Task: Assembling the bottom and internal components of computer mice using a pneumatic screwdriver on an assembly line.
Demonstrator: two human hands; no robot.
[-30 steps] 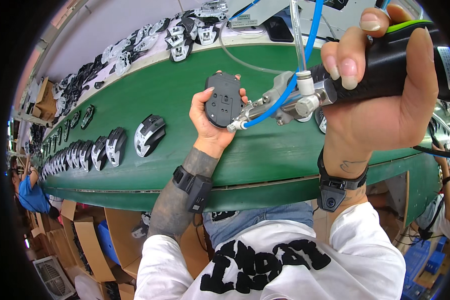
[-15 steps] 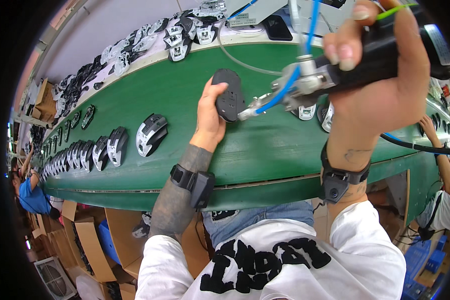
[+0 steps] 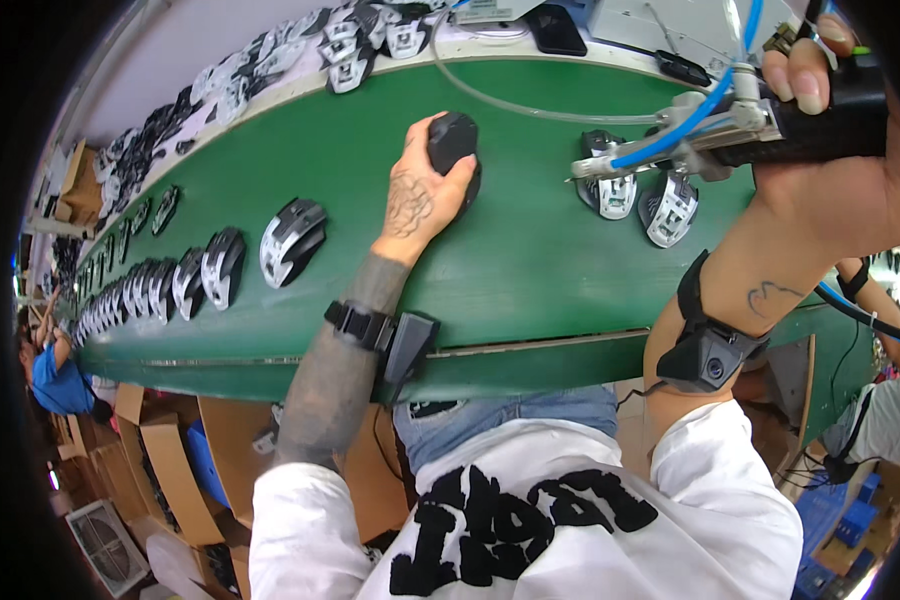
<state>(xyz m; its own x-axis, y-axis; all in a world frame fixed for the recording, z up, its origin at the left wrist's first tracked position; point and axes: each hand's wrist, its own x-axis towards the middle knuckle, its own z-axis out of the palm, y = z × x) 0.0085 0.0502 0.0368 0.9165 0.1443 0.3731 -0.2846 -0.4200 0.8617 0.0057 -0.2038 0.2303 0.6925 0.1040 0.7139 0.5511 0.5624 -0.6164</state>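
My left hand grips a black computer mouse above the green work surface, the thumb on its right side and the underside no longer facing up. My right hand is wrapped round a black powered screwdriver with a metal screw-feed head and blue tubing. The tool points left, and its tip is well apart from the held mouse. Below the tip and the tool head lie two open mouse shells, one grey-white and black, the other white.
Mouse shells stand in a curved row along the left, with circuit-like parts behind. More shells crowd the white back shelf, near a phone. A clear hose crosses the surface. Other people work at both sides.
The screwdriver has moved right, away from the mouse its tip was at. My left hand has turned the mouse over from its underside. The view has shifted slightly.
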